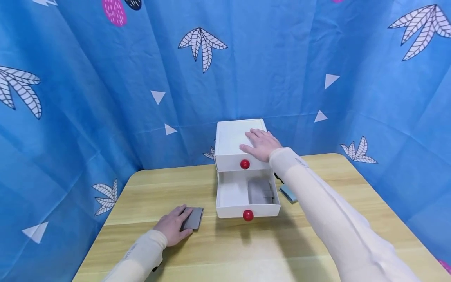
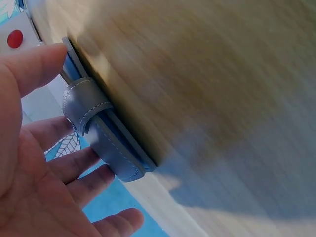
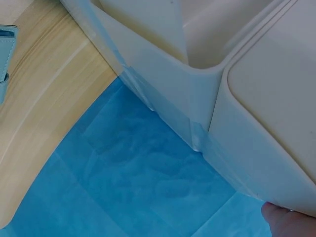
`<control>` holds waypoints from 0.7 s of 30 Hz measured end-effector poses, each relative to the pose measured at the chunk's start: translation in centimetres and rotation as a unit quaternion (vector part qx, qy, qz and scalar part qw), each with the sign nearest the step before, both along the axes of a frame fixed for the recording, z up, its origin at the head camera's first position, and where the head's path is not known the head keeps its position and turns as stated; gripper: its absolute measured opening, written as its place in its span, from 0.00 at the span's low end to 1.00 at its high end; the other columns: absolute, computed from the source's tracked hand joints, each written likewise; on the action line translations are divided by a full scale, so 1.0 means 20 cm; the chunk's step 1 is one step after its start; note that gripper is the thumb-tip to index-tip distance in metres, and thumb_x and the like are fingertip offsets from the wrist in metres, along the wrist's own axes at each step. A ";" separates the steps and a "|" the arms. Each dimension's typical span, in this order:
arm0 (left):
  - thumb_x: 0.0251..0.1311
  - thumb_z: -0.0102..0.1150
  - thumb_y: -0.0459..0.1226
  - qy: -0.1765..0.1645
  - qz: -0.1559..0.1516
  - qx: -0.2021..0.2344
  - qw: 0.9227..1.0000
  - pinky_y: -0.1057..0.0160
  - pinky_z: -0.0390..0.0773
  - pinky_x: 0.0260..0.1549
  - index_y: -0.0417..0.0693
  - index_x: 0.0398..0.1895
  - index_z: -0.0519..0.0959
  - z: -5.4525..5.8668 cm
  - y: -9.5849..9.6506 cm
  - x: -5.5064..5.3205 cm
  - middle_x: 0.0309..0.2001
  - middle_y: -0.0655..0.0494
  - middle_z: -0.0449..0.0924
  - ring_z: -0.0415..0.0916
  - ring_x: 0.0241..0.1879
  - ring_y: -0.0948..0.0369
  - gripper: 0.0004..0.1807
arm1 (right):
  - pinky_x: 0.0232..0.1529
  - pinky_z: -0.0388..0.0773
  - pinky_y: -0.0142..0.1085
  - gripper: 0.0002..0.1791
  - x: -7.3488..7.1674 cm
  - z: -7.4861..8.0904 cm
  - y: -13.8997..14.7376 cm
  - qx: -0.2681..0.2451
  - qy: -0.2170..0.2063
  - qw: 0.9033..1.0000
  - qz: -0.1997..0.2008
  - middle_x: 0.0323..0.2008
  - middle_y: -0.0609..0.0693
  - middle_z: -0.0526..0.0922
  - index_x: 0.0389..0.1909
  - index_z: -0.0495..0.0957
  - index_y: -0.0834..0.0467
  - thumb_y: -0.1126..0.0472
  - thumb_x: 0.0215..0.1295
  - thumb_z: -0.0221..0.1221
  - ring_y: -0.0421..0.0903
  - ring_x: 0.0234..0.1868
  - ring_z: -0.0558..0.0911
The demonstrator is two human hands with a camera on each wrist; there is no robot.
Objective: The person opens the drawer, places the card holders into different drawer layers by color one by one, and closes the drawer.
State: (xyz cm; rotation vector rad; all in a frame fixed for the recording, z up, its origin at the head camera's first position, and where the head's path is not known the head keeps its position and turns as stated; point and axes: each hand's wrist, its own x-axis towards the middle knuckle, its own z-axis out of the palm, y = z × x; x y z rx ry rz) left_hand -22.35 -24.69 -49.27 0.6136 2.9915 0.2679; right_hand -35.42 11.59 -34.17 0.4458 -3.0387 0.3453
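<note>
My left hand [image 1: 171,226] holds a small grey wallet [image 1: 192,218] on the table, thumb on one side and fingers on the other. Seen from the left wrist, the wallet [image 2: 106,126] has a stitched snap strap round it and a blue inside edge. My right hand [image 1: 262,144] rests on top of a white two-drawer box [image 1: 230,137], fingers spread. Its upper drawer is closed; the lower drawer [image 1: 229,211] is pulled out, with a larger grey wallet [image 1: 258,191] lying in its right half. Each drawer has a round red knob [image 1: 248,215].
A light blue wallet [image 1: 288,194] lies on the wooden table [image 1: 169,188], right of the drawer and partly behind my right sleeve. Blue patterned curtains [image 1: 246,70] hang round the back and sides of the table.
</note>
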 end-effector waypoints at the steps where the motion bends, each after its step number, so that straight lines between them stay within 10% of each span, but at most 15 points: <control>1: 0.57 0.65 0.51 0.002 0.002 0.000 1.000 0.37 0.66 0.55 0.47 0.70 0.65 0.01 0.00 0.00 0.69 0.39 0.61 0.60 0.67 0.43 0.39 | 0.72 0.41 0.52 0.43 0.00 0.01 0.00 -0.003 0.002 1.000 0.002 0.74 0.54 0.52 0.75 0.52 0.50 0.30 0.66 0.39 0.53 0.74 0.50; 21: 0.55 0.66 0.53 0.014 -0.011 0.020 1.000 0.39 0.68 0.55 0.44 0.64 0.72 0.10 0.00 -0.05 0.62 0.37 0.69 0.67 0.61 0.41 0.37 | 0.72 0.40 0.52 0.44 0.00 0.03 -0.01 0.003 -0.009 1.000 -0.005 0.75 0.53 0.51 0.75 0.52 0.50 0.28 0.66 0.38 0.53 0.75 0.49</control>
